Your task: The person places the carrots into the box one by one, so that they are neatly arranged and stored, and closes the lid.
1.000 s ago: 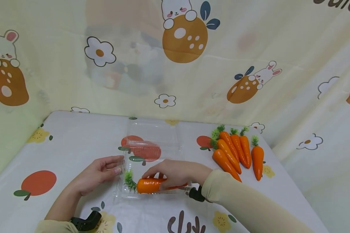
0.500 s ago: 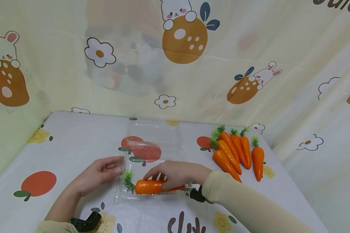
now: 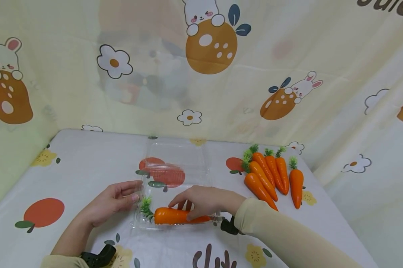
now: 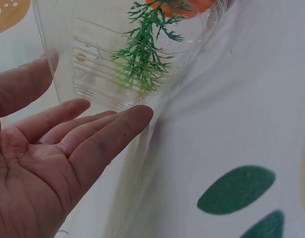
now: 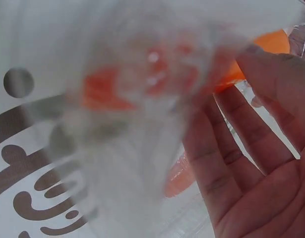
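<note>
A clear plastic clamshell box (image 3: 154, 192) lies open on the cloth, its lid folded back. In its front part lies a glossy plastic carrot (image 3: 166, 216), green leaves to the left and tip to the right. My right hand (image 3: 201, 203) holds the carrot loosely from above, thumb on the near side and fingers on the far side; the right wrist view shows orange between them. My left hand (image 3: 116, 199) rests at the box's left side with extended fingers. In the left wrist view its fingers (image 4: 132, 119) lie right at the ridged wall, leaves behind the plastic.
Several more plastic carrots (image 3: 260, 190) lie in a group on the right of the table, one slightly apart (image 3: 296, 186). A white printed tablecloth (image 3: 97, 156) covers the table. A bunny-print curtain (image 3: 154, 100) hangs behind and along the sides.
The carrot has shifted slightly left in the box. My right hand's fingers have slid a little right along it and straightened somewhat. My left hand has stayed at the box's side.
</note>
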`<state>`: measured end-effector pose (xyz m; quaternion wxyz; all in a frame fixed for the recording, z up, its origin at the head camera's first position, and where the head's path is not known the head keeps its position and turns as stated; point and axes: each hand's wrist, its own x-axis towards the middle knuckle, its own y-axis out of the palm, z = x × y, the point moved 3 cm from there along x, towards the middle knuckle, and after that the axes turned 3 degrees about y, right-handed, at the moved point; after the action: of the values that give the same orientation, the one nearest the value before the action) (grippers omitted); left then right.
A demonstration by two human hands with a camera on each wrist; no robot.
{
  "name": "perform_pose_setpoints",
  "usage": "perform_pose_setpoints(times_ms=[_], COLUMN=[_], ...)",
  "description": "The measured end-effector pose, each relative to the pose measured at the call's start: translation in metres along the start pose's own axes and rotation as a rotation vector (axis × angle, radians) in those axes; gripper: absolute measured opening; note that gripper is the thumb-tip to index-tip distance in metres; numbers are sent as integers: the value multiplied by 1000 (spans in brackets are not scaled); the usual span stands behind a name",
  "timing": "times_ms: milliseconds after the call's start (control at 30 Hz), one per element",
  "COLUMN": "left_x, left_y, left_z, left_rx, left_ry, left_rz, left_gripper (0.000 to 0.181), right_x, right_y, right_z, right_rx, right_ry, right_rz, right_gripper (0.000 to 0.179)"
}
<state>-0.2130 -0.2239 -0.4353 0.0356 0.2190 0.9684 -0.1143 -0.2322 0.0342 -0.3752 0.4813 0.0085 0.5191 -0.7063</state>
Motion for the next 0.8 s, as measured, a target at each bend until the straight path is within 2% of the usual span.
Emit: perform_pose_setpoints(times_ms=[167,400,667,800], left_x=[0,0,-1,-1], left_y=[0,1,0,1], left_z=[1,1,0,0], left_rx=[16,18,23,7], left_ry=[-7,-13,-15,-21], left_rz=[-2,2,-1,-4], left_gripper=[64,64,66,66], right_x=[-6,-19,-41,-57], right_y=[-3,-13,-25,-32], right_z=[-1,-7,-23,-33], right_rx=[31,65,122,162], right_ry=[7,13,-65,-77], right_rz=[-11,-77,-230,-307], right_gripper=[48,44,44,44])
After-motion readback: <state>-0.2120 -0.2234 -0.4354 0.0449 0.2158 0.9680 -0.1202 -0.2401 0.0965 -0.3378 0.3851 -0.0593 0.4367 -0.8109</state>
